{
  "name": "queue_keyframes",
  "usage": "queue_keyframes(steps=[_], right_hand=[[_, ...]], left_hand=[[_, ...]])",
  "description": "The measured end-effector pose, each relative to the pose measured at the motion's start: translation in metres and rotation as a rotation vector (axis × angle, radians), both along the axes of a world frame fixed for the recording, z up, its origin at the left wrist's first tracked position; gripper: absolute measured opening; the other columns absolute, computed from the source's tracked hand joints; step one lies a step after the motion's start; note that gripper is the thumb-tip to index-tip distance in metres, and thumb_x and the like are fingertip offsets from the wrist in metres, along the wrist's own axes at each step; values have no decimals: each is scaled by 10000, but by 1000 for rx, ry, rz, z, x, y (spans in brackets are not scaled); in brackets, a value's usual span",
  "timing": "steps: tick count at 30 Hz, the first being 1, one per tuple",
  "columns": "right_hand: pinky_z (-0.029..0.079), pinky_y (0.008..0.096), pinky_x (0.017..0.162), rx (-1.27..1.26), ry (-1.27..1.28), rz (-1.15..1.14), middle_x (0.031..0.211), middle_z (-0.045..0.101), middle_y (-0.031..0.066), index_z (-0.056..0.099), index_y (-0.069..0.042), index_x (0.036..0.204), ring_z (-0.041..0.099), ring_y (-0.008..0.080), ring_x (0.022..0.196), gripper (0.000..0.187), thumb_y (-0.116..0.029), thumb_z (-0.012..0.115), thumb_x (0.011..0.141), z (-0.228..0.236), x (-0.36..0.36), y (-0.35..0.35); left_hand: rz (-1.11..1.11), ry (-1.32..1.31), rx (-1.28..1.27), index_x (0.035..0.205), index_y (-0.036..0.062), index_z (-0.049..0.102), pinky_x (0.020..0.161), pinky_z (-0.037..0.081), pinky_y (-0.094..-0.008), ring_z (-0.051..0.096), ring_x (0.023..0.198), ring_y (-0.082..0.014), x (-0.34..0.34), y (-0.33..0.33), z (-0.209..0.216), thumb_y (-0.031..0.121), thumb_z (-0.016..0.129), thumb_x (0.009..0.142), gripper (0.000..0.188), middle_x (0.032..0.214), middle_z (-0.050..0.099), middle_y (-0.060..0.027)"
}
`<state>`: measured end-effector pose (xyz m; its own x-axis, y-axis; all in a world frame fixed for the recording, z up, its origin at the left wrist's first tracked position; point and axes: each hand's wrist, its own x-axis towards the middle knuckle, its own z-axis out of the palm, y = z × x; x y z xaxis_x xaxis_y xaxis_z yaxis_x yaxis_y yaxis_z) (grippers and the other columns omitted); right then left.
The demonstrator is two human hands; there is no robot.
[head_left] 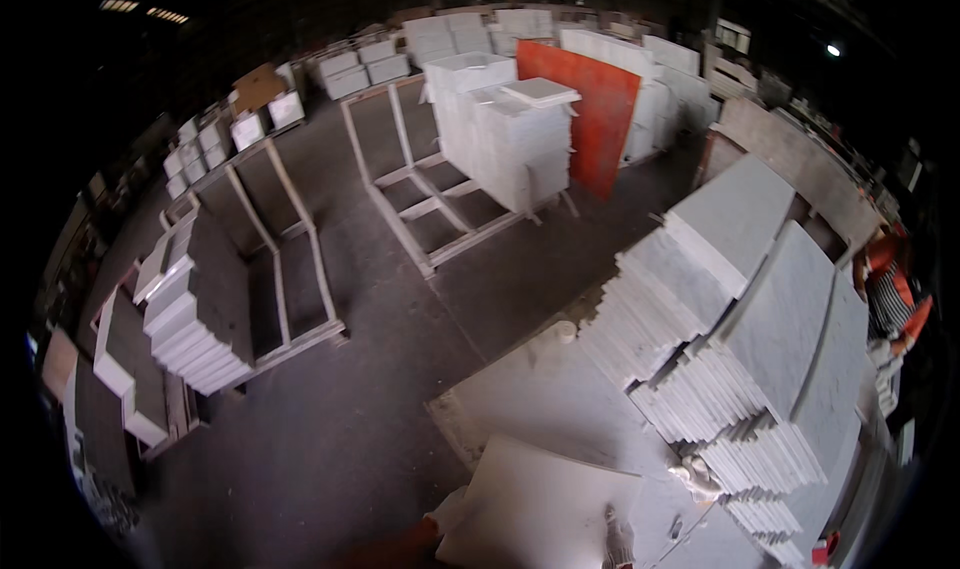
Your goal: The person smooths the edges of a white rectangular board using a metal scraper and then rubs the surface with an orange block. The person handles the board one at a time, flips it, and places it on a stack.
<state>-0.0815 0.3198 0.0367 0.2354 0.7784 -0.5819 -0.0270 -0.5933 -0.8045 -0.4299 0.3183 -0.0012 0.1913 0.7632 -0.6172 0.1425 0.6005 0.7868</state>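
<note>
A pale, flat stone slab (535, 504) lies tilted across the near corner of a work table (560, 394), close to me. My left hand (450, 511), in a white glove below an orange sleeve, is closed around the slab's left edge, its fingers partly hidden. Over at the right edge, my right hand (619, 539), also gloved, grips the slab with fingers lying along its face. A crumpled white cloth or glove (695, 477) rests on the table to the right. Beside it, a small dark object (676, 525) is too small to name.
Stacked white slabs (700, 399) rise along the table's right side. A small white roll (566, 331) sits at its far edge. Wooden frames (430, 264) stand on the floor, some bearing slabs (200, 319). An orange-red panel (585, 104) leans against stacks farther back.
</note>
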Motion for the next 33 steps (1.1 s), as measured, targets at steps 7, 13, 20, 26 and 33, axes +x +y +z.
queue_keyframes(steps=[7, 13, 20, 26, 33], right_hand=[[469, 326, 827, -47, -38, 379, 1103, 630, 89, 549, 44, 1271, 575, 168, 921, 548, -396, 596, 948, 19, -77, 51], [475, 323, 815, -25, -97, 660, 1094, 635, 85, 552, 49, 1266, 577, 162, 911, 553, -402, 596, 948, 38, -170, 65], [481, 320, 801, 3, -128, 838, 1083, 640, 81, 555, 54, 1260, 579, 155, 899, 560, -409, 597, 948, 46, -305, 39], [487, 317, 790, 58, -148, 939, 1074, 644, 77, 558, 58, 1255, 581, 148, 888, 566, -415, 597, 948, 48, -409, 18], [491, 314, 798, 144, -143, 1181, 1096, 640, 79, 549, 65, 1262, 582, 143, 910, 581, -426, 585, 953, 35, -539, 20]], left_hand=[[123, 153, 39, 1290, -22, 507, 999, 390, -380, 539, 1200, -276, -23, -37, 27, 518, 568, 901, 669, 1246, 583, -188], [169, 334, 140, 1290, 19, 517, 991, 410, -389, 532, 1217, -278, -67, -74, 39, 451, 476, 970, 539, 1265, 582, -168], [862, -828, 96, 1272, -28, 556, 960, 438, -379, 607, 1090, -230, -168, -141, 87, 508, 587, 898, 655, 1186, 648, -115], [1130, -255, 19, 1327, -115, 451, 975, 467, -333, 599, 1142, -217, -261, -214, 63, 289, 734, 878, 666, 1244, 634, -151], [1451, -156, 124, 1291, -62, 492, 904, 487, -318, 596, 1047, -164, -336, -287, 31, 332, 773, 845, 658, 1194, 635, -130]])
